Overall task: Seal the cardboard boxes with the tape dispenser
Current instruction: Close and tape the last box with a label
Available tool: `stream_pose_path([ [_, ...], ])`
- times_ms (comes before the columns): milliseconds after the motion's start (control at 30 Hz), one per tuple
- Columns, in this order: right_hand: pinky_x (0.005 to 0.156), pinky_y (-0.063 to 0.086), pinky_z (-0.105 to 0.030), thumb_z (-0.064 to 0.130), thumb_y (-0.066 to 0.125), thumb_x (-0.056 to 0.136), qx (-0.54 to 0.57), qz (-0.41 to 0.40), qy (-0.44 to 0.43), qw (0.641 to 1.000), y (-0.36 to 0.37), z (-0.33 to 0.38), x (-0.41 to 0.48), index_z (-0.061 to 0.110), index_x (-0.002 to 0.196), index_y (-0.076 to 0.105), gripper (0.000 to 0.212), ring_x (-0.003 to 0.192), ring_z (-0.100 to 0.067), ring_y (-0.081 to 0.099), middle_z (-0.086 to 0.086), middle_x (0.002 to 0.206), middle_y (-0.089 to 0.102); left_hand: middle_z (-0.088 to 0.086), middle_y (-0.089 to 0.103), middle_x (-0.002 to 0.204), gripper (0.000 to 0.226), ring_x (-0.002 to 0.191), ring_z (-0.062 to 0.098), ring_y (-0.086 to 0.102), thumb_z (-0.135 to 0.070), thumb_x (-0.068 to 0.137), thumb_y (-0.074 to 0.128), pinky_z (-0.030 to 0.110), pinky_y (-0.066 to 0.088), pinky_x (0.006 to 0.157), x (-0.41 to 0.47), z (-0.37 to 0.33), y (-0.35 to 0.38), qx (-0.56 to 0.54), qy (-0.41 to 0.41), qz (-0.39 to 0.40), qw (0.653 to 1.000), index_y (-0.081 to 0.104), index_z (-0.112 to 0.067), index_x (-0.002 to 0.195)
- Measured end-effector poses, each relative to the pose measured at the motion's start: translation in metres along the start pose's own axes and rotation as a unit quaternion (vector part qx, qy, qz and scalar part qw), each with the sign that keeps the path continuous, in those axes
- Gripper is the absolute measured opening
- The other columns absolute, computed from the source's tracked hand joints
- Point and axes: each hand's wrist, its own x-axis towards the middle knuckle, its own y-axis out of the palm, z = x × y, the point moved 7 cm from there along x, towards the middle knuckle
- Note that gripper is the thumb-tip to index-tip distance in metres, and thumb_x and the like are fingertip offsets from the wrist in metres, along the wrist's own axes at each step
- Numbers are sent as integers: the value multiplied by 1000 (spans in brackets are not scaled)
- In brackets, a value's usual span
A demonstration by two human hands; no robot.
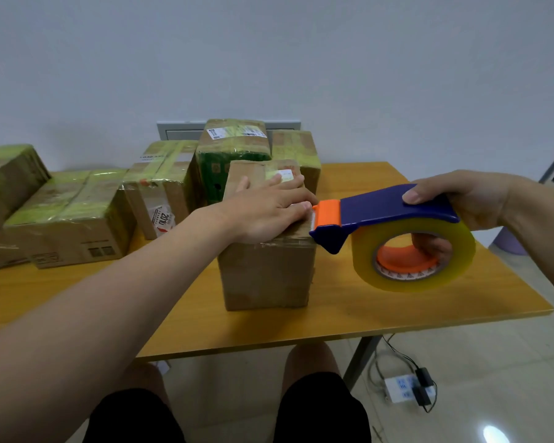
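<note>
Tape dispenser point(381, 215) (blue body, orange cutter end) was held in mid-air at the top right edge of the centre cardboard box point(266, 276), w/ the cutter end at that edge. Its tape roll point(461, 251) (clear, yellowish) hung to the box's right, above the surface point(365, 308). The right hand point(461, 199) gripped the dispenser: thumb on top of the handle, fingers point(432, 247) curled under it through the roll's core. The left hand point(266, 206) lay flat on the box top, its fingers point(296, 207) straight & pressing down, tips just beside the cutter. The box stood upright approx. mid-surface, near the front edge. Behind & to the left stood other boxes point(71, 219) wrapped in yellowish tape, some w/ labels. Tallest at the rear was a green-printed box point(234, 155). On the floor at right lay a white power strip point(400, 388) w/ black adapters & cables.
</note>
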Motion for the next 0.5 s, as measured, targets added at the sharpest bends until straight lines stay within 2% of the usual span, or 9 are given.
stream_pose_path([
  [167,55,55,-38,45,91,62,29,37,1,999,-1,-14,1,-7,102,72,68,51,-33,61,-25,61,62,-16,10,173,55,161,17,3,-67,104,12,64,1,122,2,4,0,-2,-3,-7,1000,38,-52,151],
  [233,59,56,-39,46,85,70,45,57,-4,997,-2,-22,4,-8,106,71,67,53,-32,62,-24,61,63,-16,9,173,71,161,16,1,-80,94,4,65,-2,122,3,4,2,-2,-2,-9,1000,38,-53,151],
  [333,68,57,-39,48,67,88,38,105,-23,994,0,-30,6,-3,108,73,55,62,-28,66,-18,66,68,-15,11,173,89,161,16,4,-95,74,-1,66,-2,121,5,4,3,5,-5,-13,1000,42,-57,143],
  [400,72,57,-38,46,58,94,46,123,-32,991,1,-30,8,-1,108,74,52,66,-26,68,-15,70,70,-14,12,173,89,160,16,6,-97,70,1,66,-1,120,5,4,2,3,-7,-19,1000,43,-59,138],
  [500,72,56,-38,47,59,94,44,130,-32,990,3,-30,7,-1,109,74,52,66,-26,68,-15,70,71,-14,13,173,87,160,17,6,-99,68,6,68,-2,120,4,4,1,-7,-8,-20,1000,47,-59,134],
])
